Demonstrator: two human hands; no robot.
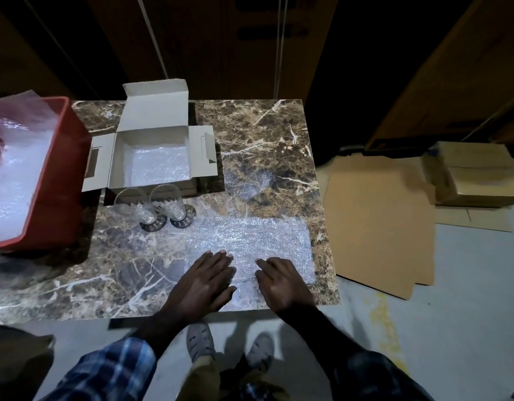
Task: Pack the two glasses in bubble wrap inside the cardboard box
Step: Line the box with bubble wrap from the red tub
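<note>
A sheet of bubble wrap point(250, 238) lies flat on the marble table point(120, 261) near its front right corner. My left hand point(203, 280) and my right hand point(282, 282) rest palm down on the sheet's near edge, fingers spread, holding nothing. Two clear glasses point(140, 205) point(170, 204) stand side by side on dark round coasters, just in front of the open white cardboard box point(117, 157). Bubble wrap point(160, 164) lines the box's floor. Its lid and side flaps are folded outward.
A red plastic crate point(62, 175) with more bubble wrap point(12, 180) sits at the table's left. Flattened cardboard point(377, 224) and stacked boxes point(475, 175) lie on the floor to the right. My feet show below the table edge.
</note>
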